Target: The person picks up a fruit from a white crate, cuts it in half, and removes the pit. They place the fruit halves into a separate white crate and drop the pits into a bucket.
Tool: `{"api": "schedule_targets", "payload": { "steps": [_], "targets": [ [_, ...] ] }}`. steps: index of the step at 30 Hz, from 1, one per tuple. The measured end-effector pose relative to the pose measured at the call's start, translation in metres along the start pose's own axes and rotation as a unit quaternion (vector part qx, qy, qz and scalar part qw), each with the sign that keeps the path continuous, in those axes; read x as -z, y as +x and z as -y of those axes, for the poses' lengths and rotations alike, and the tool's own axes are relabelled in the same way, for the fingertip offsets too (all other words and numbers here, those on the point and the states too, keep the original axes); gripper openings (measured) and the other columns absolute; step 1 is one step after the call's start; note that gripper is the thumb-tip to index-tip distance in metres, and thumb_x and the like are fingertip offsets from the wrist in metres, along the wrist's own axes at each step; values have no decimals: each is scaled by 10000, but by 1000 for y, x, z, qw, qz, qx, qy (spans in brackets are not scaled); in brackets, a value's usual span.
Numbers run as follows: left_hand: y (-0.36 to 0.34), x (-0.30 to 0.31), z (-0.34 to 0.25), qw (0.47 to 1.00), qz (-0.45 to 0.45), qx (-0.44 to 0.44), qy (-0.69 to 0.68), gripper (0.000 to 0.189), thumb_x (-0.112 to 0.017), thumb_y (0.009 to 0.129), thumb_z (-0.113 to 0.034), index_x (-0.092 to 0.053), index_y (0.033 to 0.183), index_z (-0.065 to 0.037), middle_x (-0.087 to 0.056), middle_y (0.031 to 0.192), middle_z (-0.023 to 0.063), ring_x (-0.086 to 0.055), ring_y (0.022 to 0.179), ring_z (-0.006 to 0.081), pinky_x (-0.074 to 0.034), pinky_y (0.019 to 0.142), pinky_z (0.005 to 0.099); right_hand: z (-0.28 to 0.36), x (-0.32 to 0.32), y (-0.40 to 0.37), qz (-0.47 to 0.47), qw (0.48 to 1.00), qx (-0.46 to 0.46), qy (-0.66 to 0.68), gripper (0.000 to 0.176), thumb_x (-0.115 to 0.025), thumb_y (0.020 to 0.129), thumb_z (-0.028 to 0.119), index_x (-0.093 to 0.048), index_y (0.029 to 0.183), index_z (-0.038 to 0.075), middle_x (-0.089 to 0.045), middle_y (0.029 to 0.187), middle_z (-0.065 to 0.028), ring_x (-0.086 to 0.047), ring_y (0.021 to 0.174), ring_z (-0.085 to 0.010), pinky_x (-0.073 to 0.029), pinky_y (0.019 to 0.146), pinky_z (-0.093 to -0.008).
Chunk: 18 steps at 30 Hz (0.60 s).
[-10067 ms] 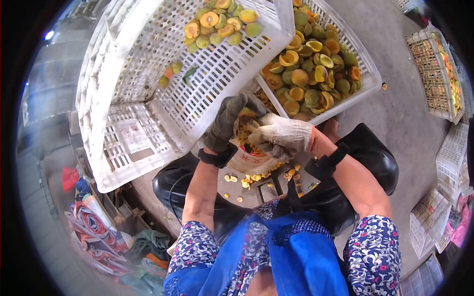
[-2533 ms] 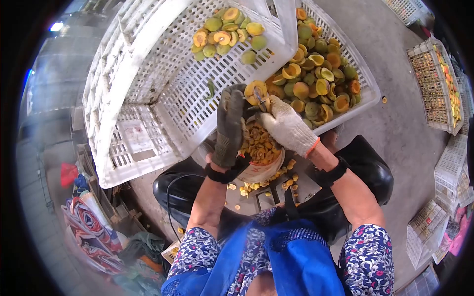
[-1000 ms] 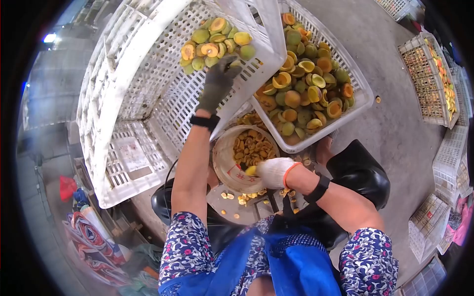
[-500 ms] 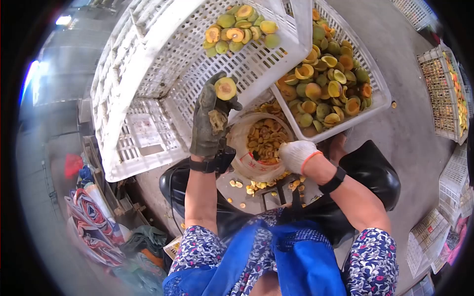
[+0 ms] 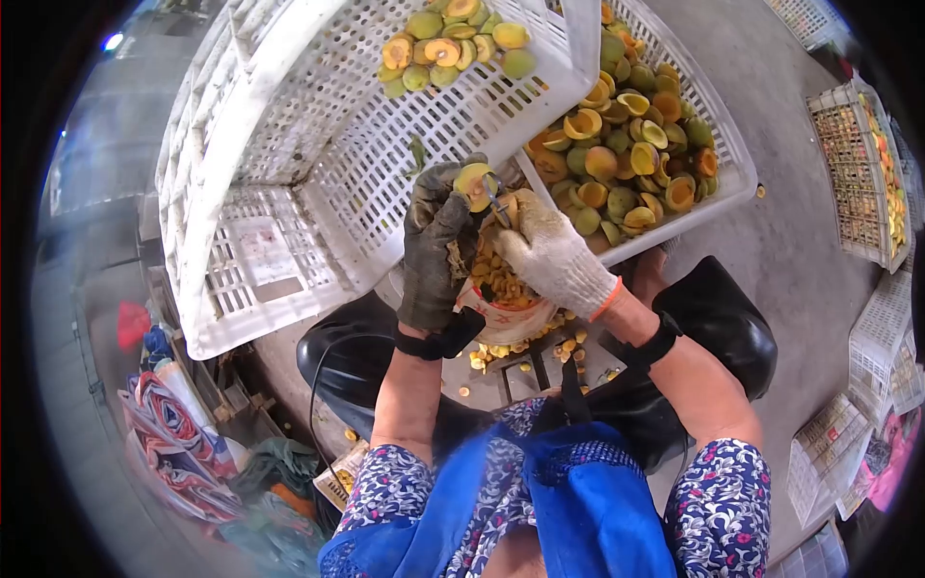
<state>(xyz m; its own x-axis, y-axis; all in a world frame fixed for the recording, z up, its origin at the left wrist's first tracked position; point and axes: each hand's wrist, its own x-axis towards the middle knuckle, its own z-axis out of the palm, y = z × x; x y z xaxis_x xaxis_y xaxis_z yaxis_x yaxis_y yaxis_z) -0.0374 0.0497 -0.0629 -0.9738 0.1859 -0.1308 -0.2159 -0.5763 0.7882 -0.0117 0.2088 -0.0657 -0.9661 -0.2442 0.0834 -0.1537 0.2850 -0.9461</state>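
Note:
My left hand (image 5: 436,241), in a dark, dirty glove, is closed around a halved fruit (image 5: 470,185), greenish yellow and peach-like, cut face showing. Held in my right hand (image 5: 557,252), which wears a white knit glove, is a small metal pitting tool (image 5: 495,198). Its tip touches the fruit half; the grip is mostly hidden by my fingers. Below both hands stands a white bucket (image 5: 501,320) with red markings, holding brownish-yellow fruit scraps (image 5: 503,281). My hands cover part of its rim.
A tilted white crate (image 5: 371,207) holds several fruit halves (image 5: 448,48) at its far end. Right of it, another white crate (image 5: 740,183) is heaped with hollowed halves (image 5: 626,144). Scraps (image 5: 501,356) lie below the bucket. More crates (image 5: 853,173) stand at right.
My right hand has risen from the bucket to the fruit half, bringing the pitting tool against it. My left hand has shifted slightly right and turned the fruit.

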Motion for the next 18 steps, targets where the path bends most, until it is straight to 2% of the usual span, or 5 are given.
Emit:
{"api": "schedule_targets", "payload": {
  "steps": [6,11,14,17,18],
  "targets": [
    [3,1,20,997,-16,-19,77,301,-565,935,-94,-469,1215,-34,-528,1294,127,-572,1105,206,-490,954,345,-10,-7,-3,-48,996,43,-58,295,-554,864,210,-535,1054,-15,-589,893,-223,-590,832,-390,-476,738,-427],
    [7,9,33,997,-19,-31,61,274,-607,920,-157,-495,1152,-62,-577,1166,131,-608,1033,286,-506,913,412,11,13,7,86,955,-229,167,303,-548,856,227,-537,1027,-23,-573,789,-107,-569,613,-142,-472,555,-305],
    [4,10,28,999,-30,18,8,298,-599,931,-243,-494,1150,-71,-579,1161,139,-608,1040,300,-512,906,430,11,19,9,149,929,-291,173,299,-547,851,230,-537,1012,-21,-572,775,-91,-553,574,-124,-455,520,-287],
    [6,-14,-1,988,-65,96,-98,348,-541,953,-374,-514,1110,-64,-601,1113,152,-615,1013,293,-528,871,427,10,11,6,119,959,-229,114,323,-525,855,238,-559,1004,-46,-622,898,-273,-595,859,-429,-463,768,-448],
    [5,-13,0,988,-66,96,-98,348,-541,953,-374,-514,1110,-64,-601,1113,152,-615,1013,293,-528,871,427,8,5,3,120,959,-230,114,323,-525,855,238,-559,1004,-46,-622,898,-273,-595,859,-429,-463,768,-448]
  ]
}}
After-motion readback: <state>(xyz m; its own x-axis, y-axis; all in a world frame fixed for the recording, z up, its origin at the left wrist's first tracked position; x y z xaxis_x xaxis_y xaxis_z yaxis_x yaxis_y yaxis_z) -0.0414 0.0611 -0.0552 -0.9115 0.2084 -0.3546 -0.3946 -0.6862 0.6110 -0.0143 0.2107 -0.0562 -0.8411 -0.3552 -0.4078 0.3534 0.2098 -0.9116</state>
